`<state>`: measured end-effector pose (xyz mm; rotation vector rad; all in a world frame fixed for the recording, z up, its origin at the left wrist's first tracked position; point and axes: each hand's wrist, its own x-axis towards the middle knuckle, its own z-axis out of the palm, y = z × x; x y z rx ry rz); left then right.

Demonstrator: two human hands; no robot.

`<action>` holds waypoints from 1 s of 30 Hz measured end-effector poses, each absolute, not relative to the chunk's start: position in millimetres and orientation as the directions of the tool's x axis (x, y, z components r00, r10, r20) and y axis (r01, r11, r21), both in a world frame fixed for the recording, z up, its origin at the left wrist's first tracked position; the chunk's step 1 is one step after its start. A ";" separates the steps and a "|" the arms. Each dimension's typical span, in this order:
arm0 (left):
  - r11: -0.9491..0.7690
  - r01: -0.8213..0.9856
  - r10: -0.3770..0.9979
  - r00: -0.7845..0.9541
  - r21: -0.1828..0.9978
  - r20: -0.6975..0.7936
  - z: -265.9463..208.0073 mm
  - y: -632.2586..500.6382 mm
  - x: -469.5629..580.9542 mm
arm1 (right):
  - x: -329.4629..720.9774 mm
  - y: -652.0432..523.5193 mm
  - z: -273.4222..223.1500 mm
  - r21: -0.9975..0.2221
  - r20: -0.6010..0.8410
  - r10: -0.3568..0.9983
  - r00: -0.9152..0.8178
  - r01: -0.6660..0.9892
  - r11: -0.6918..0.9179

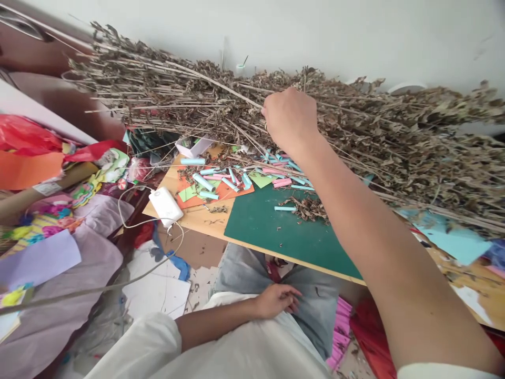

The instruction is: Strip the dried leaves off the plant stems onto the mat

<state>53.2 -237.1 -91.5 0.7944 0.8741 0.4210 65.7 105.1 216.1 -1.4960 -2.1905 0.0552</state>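
Right hand grips a long, pale, dry stalk; left hand half-open.

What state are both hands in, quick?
Left hand: open, fingers loosely curled near the lap, nothing visible in it.
Right hand: closed, apparently around a dried stem; its fingertips are hidden.
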 end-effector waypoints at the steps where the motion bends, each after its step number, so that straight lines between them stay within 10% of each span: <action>1: 0.648 -0.009 0.618 0.590 0.761 -0.520 -92.2 -236.6 53.2 | 67.7 103.8 218.7 -0.243 0.346 0.891 -0.295 0.889 0.389; 9: 0.498 0.208 0.623 0.589 0.842 -0.514 -63.7 -230.4 49.6 | 101.4 87.5 268.5 -0.164 0.456 0.846 -0.275 0.909 0.384; 13: -0.037 0.177 0.781 0.619 0.984 -0.082 5.1 -201.6 17.0 | 102.3 90.2 266.2 -0.126 0.409 0.865 -0.291 0.921 0.369; 17: -0.424 0.343 0.893 0.310 0.838 0.325 77.1 -105.8 -30.2 | 97.0 93.7 250.2 -0.134 0.372 0.884 -0.284 0.926 0.354; 22: -0.293 0.782 0.855 -0.045 0.551 0.518 114.6 69.9 -73.9 | 96.4 102.5 247.3 -0.123 0.386 0.875 -0.293 0.923 0.363; 30: -0.182 0.919 0.911 0.024 0.349 0.411 110.7 204.5 -107.8 | 108.0 124.7 273.2 -0.104 0.368 0.884 -0.289 0.932 0.348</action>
